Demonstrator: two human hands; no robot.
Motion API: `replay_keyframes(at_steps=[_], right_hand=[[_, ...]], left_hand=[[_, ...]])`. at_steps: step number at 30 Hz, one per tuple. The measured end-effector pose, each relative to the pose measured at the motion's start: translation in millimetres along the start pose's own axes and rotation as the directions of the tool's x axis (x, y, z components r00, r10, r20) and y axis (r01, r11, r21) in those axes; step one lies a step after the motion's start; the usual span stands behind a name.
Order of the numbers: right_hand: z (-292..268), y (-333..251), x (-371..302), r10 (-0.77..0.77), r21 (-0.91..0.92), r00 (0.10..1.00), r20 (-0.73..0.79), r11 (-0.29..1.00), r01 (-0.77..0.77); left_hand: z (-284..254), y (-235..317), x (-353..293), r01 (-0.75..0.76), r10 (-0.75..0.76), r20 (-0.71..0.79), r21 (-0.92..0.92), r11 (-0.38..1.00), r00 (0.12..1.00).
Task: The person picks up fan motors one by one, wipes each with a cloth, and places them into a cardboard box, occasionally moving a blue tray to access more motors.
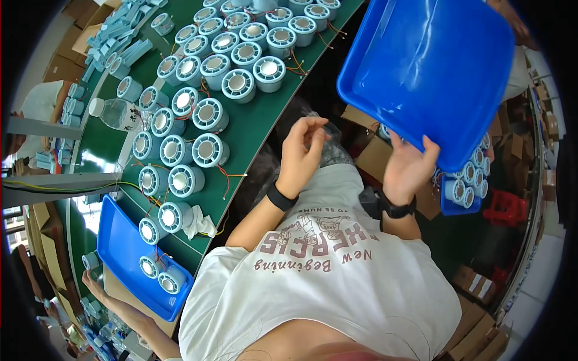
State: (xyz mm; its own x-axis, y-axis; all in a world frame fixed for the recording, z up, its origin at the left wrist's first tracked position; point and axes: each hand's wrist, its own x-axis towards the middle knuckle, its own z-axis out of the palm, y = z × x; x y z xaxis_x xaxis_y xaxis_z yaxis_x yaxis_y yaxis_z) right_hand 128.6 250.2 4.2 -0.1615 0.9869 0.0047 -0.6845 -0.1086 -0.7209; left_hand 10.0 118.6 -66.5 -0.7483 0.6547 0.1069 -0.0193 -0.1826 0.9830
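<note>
Tilted up at the upper right is an empty-looking blue plastic tray (pixel 430 66). My right hand (pixel 406 168) grips its lower edge, thumb and fingers bent at the rim. My left hand (pixel 303 153) hovers beside the green table's edge, fingers loosely curled with a gap to the thumb and nothing visible in them. Nearest to it on the table stand many light-blue round motor-like units (pixel 211 150) with silver discs on top and thin coloured wires. Both wrists wear black bands.
Another blue tray (pixel 129 253) with two units sits at lower left, near another person's hand (pixel 99 292). A clear bottle (pixel 117 113) lies among the units. White crumpled cloth (pixel 200 222) rests by the table edge. At right are a loaded blue tray (pixel 460 204), cartons (pixel 376 156) and a red stool (pixel 506 207).
</note>
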Motion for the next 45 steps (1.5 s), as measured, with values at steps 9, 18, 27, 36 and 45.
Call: replay_keyframes(at_steps=[9,18,27,36,45], right_hand=[[-76.5,-142.8,-19.5,-0.043,-0.534,0.991,-0.123,0.845,-0.029],[-100.3,-147.3,-2.3,0.386,-0.803,0.922,-0.008,0.547,-0.236],[-82.6,-29.7,54.8,0.71,-0.935,0.689,0.143,0.326,-0.141],[-26.6,161.6,110.1,0.7,-0.551,0.374,0.608,0.032,0.834],[132.8,54.5,53.0,0.773,-0.448,0.113,0.624,0.236,0.862]], left_hand=[[-20.4,81.1,-58.4,-0.676,0.809,-0.318,0.445,0.587,0.494],[-23.0,64.1,-73.8,-0.232,0.286,0.009,0.606,0.76,0.958],[-52.6,-16.9,-86.9,0.206,-0.114,-0.178,0.92,0.332,0.977],[-108.0,-76.2,-102.4,0.436,-0.098,-0.425,0.886,0.158,0.9],[-72.0,10.2,-143.6,0.21,0.002,-0.218,0.943,0.258,0.976]])
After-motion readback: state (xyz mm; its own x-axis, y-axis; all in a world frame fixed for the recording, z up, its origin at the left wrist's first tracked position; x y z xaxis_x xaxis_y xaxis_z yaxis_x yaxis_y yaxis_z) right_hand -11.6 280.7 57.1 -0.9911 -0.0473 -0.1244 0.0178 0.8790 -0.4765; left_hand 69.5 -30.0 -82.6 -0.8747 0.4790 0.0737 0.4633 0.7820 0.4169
